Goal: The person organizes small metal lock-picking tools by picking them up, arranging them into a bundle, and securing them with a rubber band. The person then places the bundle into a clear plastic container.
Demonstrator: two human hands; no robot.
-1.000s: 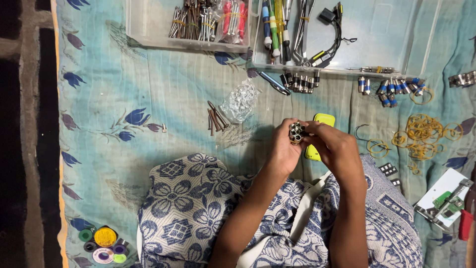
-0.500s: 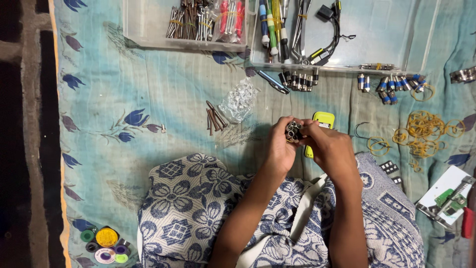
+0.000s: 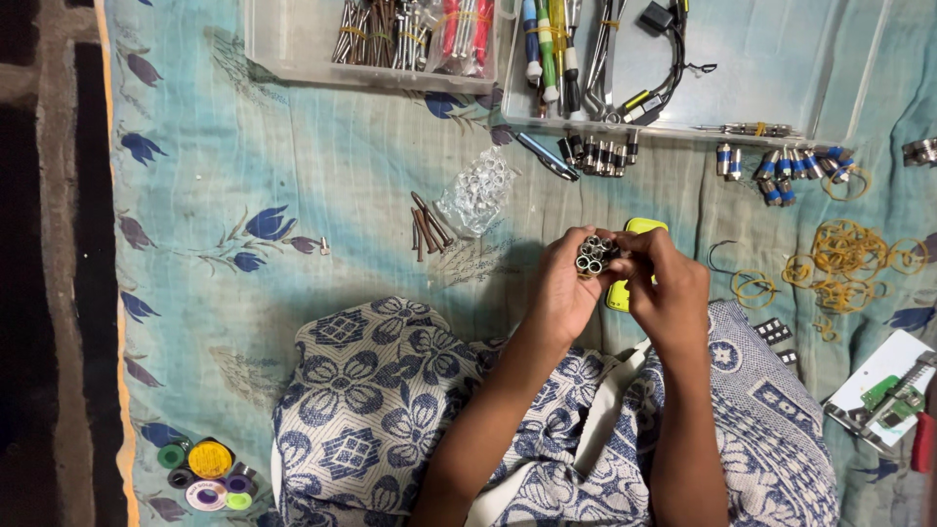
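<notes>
My left hand [image 3: 561, 293] grips a bundle of several short metal connectors [image 3: 591, 257], held end-up above the blue floral cloth [image 3: 322, 195]. My right hand [image 3: 666, 288] closes on the same bundle from the right, fingertips touching its top. Under my right hand lies a yellow-green box [image 3: 639, 229], mostly hidden. More loose metal connectors [image 3: 597, 154] lie in a row beyond my hands, and blue-banded ones [image 3: 786, 166] to the right.
Two clear plastic trays [image 3: 293, 60] with nails and tools sit at the top. Rusty nails [image 3: 427, 226] and a clear bag [image 3: 475, 191] lie left of my hands. Yellow rubber bands [image 3: 839, 259] are on the right, tape rolls [image 3: 207, 473] bottom left, a circuit board [image 3: 883, 395] bottom right.
Both hands stay together on the connector bundle and have shifted slightly right. My right fingers have moved over the bundle's top.
</notes>
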